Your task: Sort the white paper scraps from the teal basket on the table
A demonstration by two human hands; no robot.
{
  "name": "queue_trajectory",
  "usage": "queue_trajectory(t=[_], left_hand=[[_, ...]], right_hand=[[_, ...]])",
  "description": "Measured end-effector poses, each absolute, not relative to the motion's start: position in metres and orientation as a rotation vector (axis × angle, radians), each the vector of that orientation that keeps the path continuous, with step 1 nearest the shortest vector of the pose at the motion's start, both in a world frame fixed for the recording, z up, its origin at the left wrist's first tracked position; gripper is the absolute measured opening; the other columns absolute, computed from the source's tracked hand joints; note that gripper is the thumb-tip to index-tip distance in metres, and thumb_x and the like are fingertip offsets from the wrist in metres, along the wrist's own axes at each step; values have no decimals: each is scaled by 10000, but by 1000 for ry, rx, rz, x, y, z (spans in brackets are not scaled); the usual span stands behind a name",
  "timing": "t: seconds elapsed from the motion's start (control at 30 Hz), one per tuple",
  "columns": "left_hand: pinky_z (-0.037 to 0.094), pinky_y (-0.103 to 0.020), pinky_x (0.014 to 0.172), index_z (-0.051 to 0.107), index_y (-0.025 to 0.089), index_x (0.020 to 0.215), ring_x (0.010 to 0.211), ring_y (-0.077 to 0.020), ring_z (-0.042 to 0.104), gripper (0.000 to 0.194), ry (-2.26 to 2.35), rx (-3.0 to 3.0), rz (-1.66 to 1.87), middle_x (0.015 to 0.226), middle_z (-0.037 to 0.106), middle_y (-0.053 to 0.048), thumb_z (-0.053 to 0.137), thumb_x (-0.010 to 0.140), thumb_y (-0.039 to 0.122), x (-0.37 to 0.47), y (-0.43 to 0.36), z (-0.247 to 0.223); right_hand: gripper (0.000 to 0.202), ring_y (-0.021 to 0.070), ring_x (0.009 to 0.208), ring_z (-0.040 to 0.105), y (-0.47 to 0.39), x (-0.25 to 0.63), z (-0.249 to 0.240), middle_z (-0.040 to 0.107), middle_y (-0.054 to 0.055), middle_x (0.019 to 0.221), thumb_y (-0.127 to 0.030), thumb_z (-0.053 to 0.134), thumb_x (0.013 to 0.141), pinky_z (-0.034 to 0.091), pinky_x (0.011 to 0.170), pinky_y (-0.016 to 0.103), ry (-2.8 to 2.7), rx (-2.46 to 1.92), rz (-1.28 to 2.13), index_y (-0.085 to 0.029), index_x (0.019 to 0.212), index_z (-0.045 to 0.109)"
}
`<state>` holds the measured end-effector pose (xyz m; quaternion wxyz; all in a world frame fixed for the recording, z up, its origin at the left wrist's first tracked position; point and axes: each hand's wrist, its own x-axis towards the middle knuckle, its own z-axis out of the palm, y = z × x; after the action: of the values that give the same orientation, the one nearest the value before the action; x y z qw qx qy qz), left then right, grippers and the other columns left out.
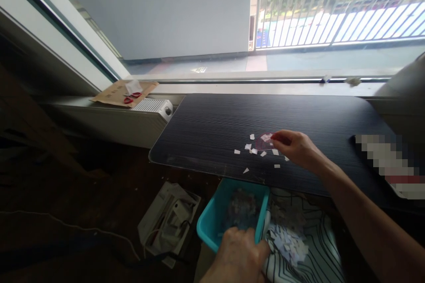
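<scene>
My left hand (237,252) is closed round the near rim of a turquoise basket (210,219), which is held just below the front edge of the dark table (212,119). Small pale pieces lie inside the basket. On the table, my right hand (287,143) pinches a small pinkish, see-through bag (263,142) that seems to have white pieces in or on it. Several white paper scraps (254,151) are scattered around the bag.
A striped cloth (322,234) below the table bears a heap of paper scraps (290,243). An open box (169,221) with white items stands left of the basket. Red-handled scissors (129,100) lie on a brown envelope (114,93) on the sill. A blurred-out object (388,163) lies at right.
</scene>
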<state>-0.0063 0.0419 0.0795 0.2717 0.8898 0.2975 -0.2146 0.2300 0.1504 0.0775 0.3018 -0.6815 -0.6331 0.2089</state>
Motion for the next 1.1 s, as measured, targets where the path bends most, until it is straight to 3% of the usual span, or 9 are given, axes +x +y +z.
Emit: queue_trajectory(t=[0.93, 1.1], left_hand=[[480, -351, 682, 612, 183, 873, 745, -249, 609, 188, 877, 2441, -422, 852, 629, -63, 622, 690, 225, -13, 26, 78], [478, -354, 690, 611, 184, 866, 752, -248, 608, 171, 898, 2436, -405, 858, 628, -65, 603, 698, 214, -13, 24, 82]], right_hand=[[237, 135, 625, 597, 140, 220, 81, 686, 3, 710, -334, 524, 764, 400, 551, 223, -1723, -1792, 425, -212, 884, 688], [236, 125, 558, 567, 137, 220, 80, 664, -2, 633, -348, 526, 764, 386, 515, 217, -1818, -1755, 464, -208, 853, 696]])
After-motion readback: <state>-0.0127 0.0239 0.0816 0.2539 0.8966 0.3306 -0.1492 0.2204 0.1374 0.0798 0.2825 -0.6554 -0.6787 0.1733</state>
